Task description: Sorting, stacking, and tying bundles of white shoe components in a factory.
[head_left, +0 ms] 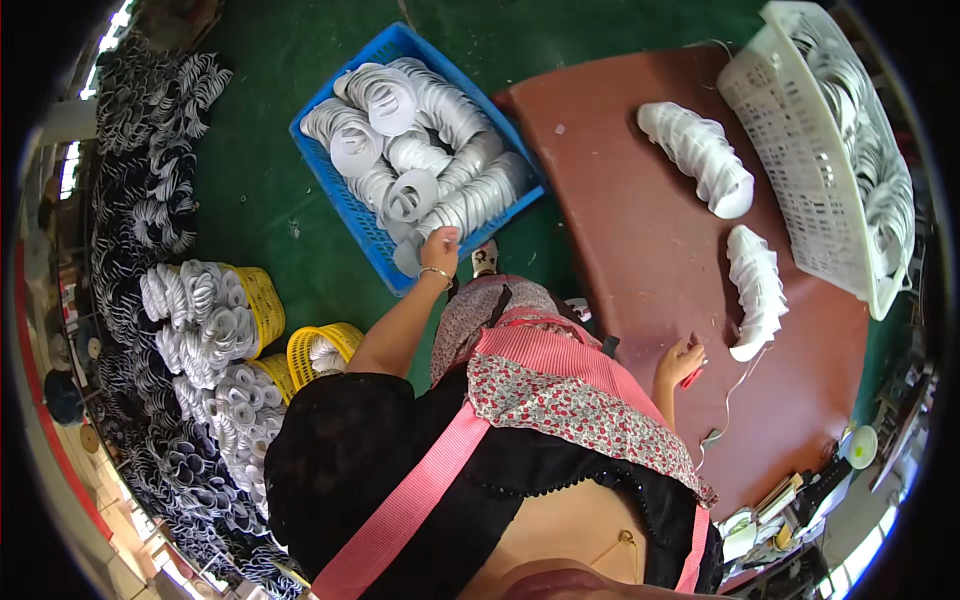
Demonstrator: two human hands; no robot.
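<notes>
My left hand [440, 252] reaches to the near edge of a blue plastic basket [398, 40]. Its fingers curl at the end of a stack of thin white curved pieces [470, 205]; part of the grip is hidden. More such stacks, some showing round openings, fill the basket. On the right, my right hand [682, 362] is by the brown table [640, 270], closed on a small red tool [692, 377] that is mostly covered by the fingers. Two loose white stacks lie on the table, one farther off [697, 160] and one nearer [757, 290].
A white slatted basket [790, 150] with more white pieces stands at the table's right edge. At left are yellow baskets [262, 305] of white stacks, beside a long heap of dark and white pieces [150, 200]. A thin cord [728, 410] lies on the table. The floor [270, 200] is green.
</notes>
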